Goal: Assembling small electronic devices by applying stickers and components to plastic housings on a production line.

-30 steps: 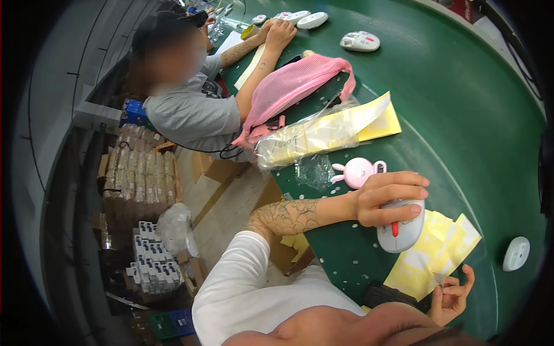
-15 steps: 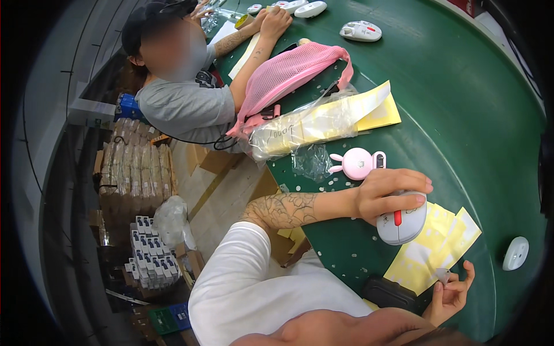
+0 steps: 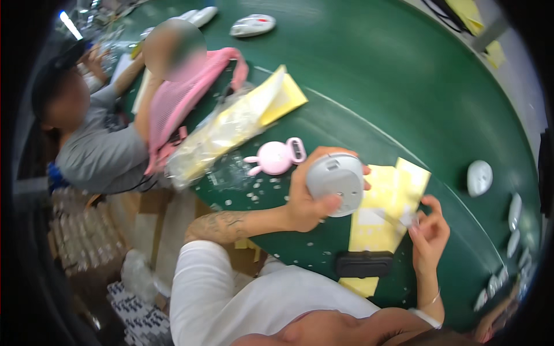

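My left hand (image 3: 300, 199) grips a computer mouse (image 3: 336, 183), pale grey, with its underside facing up. A thumb lies across the lower part of the mouse, and fingertips show on its right side. Below and right of it lie yellow sticker sheets (image 3: 378, 216) with pale labels on them. At their right edge my right hand (image 3: 430, 233) pinches a small translucent sticker (image 3: 413, 221) between thumb and finger; motion blurs it. Across the near end of the sheets rests a black oblong case (image 3: 363, 264).
A pink rabbit-shaped handheld fan (image 3: 274, 158), a plastic-wrapped yellow sheet pack (image 3: 231, 130) and a pink mesh bag (image 3: 190, 92) lie left. Other mice, including a white mouse (image 3: 479, 177), stand on the green table (image 3: 358, 69). A co-worker (image 3: 107, 138) sits at the left; small white scraps dot the table.
The mouse has been turned over in my left hand, from its top with a red wheel to its underside. My right hand still pinches the sticker. The whole view has swung to the right.
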`<move>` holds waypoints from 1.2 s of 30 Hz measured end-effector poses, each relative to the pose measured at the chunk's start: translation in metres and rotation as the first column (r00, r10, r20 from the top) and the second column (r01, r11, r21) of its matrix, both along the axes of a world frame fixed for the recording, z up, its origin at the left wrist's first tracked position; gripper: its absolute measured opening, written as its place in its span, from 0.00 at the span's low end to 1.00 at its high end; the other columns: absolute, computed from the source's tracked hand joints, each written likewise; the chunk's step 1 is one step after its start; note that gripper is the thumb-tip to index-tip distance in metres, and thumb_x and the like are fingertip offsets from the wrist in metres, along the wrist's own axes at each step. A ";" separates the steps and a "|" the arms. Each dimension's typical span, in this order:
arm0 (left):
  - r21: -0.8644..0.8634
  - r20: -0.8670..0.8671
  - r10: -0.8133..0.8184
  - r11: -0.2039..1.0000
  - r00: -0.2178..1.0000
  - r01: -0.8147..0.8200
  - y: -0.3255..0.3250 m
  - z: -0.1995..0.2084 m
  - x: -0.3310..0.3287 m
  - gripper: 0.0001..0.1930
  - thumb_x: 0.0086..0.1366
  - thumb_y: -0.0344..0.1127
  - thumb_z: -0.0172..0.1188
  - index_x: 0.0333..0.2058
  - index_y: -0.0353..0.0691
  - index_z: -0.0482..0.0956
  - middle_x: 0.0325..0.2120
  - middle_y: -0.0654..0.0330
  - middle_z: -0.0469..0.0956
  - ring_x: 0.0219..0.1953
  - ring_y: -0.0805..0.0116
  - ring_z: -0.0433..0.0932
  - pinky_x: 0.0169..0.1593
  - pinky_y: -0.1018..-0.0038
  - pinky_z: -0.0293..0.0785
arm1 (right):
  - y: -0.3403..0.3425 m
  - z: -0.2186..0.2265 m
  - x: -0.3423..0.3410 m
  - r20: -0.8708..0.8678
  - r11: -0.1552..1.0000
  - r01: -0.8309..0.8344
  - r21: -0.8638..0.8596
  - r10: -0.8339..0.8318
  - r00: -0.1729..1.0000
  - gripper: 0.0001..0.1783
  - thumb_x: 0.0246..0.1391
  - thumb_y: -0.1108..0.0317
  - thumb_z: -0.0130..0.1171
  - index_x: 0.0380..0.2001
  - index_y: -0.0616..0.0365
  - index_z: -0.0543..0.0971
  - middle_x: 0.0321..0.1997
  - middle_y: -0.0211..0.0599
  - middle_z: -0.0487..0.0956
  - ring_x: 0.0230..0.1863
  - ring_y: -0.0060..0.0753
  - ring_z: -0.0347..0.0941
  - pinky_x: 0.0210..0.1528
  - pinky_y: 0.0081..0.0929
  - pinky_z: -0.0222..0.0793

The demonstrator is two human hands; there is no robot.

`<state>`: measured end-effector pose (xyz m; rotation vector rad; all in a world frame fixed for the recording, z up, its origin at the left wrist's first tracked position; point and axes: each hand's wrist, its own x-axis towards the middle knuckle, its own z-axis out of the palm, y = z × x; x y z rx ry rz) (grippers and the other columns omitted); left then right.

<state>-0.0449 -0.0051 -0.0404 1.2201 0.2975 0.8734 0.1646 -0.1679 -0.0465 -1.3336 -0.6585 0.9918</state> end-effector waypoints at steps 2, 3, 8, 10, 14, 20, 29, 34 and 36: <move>-0.336 0.094 -0.137 0.928 0.986 0.161 0.003 -0.001 0.005 0.31 0.65 0.57 0.45 0.54 0.33 0.62 0.47 0.45 0.74 0.44 0.53 0.78 0.48 0.61 0.75 | 0.019 0.018 0.009 0.001 0.995 -0.045 0.085 0.045 0.999 0.12 0.40 0.84 0.63 0.21 0.60 0.70 0.54 0.44 0.65 0.33 0.19 0.70 0.39 0.20 0.65; -0.339 0.126 -0.161 0.920 0.979 0.195 0.003 0.001 0.007 0.31 0.65 0.57 0.45 0.54 0.33 0.62 0.47 0.45 0.74 0.44 0.53 0.78 0.48 0.61 0.75 | 0.033 0.029 0.008 0.043 0.989 -0.087 0.119 0.083 0.996 0.12 0.40 0.84 0.64 0.22 0.60 0.71 0.54 0.44 0.65 0.34 0.20 0.71 0.40 0.20 0.67; -0.507 -0.053 -0.134 0.857 0.990 0.089 0.006 0.007 0.009 0.36 0.66 0.63 0.29 0.55 0.35 0.62 0.47 0.47 0.74 0.47 0.57 0.77 0.51 0.64 0.73 | 0.101 0.058 -0.019 0.067 0.946 -0.291 0.144 0.284 0.957 0.11 0.40 0.81 0.68 0.23 0.63 0.74 0.52 0.43 0.66 0.36 0.21 0.74 0.37 0.19 0.74; -0.500 -0.085 -0.089 0.865 0.992 0.035 0.007 0.010 0.008 0.36 0.66 0.63 0.27 0.56 0.36 0.63 0.47 0.48 0.74 0.49 0.59 0.76 0.53 0.66 0.72 | 0.107 0.057 -0.026 0.066 0.918 -0.367 0.151 0.361 0.930 0.11 0.40 0.80 0.69 0.23 0.63 0.75 0.52 0.42 0.66 0.37 0.21 0.74 0.36 0.19 0.75; -0.482 -0.073 -0.119 0.873 0.990 0.070 0.006 0.009 0.006 0.35 0.68 0.61 0.26 0.57 0.36 0.62 0.48 0.50 0.73 0.50 0.61 0.74 0.55 0.66 0.70 | 0.111 0.053 -0.033 0.094 0.913 -0.398 0.085 0.390 0.916 0.11 0.40 0.79 0.70 0.21 0.63 0.75 0.51 0.40 0.67 0.36 0.20 0.74 0.35 0.19 0.75; -0.487 -0.108 -0.080 0.873 0.991 0.017 0.004 0.006 0.010 0.32 0.71 0.55 0.27 0.51 0.30 0.68 0.40 0.51 0.77 0.40 0.66 0.79 0.45 0.73 0.75 | 0.112 0.059 -0.030 0.178 0.885 -0.455 0.097 0.434 0.883 0.10 0.40 0.78 0.70 0.21 0.63 0.76 0.50 0.39 0.68 0.31 0.19 0.75 0.33 0.17 0.74; -0.465 -0.110 -0.101 0.885 0.989 0.039 0.004 -0.001 0.013 0.30 0.72 0.52 0.27 0.48 0.30 0.69 0.36 0.53 0.78 0.38 0.69 0.78 0.43 0.75 0.75 | 0.113 0.058 -0.030 0.252 0.868 -0.485 0.106 0.449 0.858 0.10 0.40 0.78 0.71 0.21 0.64 0.76 0.48 0.39 0.69 0.30 0.18 0.75 0.31 0.15 0.75; -0.441 -0.127 -0.099 0.897 0.987 0.034 0.003 0.000 0.012 0.30 0.72 0.52 0.27 0.48 0.30 0.69 0.36 0.54 0.77 0.37 0.70 0.78 0.42 0.76 0.75 | 0.111 0.058 -0.030 0.278 0.871 -0.479 0.107 0.436 0.856 0.10 0.40 0.78 0.70 0.21 0.64 0.76 0.47 0.39 0.70 0.30 0.19 0.75 0.32 0.15 0.75; -0.443 -0.124 -0.100 0.896 0.987 0.035 0.003 0.000 0.012 0.30 0.72 0.52 0.27 0.48 0.30 0.69 0.36 0.54 0.77 0.37 0.70 0.78 0.42 0.76 0.74 | 0.111 0.058 -0.030 0.260 0.874 -0.475 0.104 0.437 0.861 0.10 0.40 0.78 0.70 0.21 0.64 0.76 0.47 0.39 0.70 0.30 0.18 0.75 0.32 0.15 0.75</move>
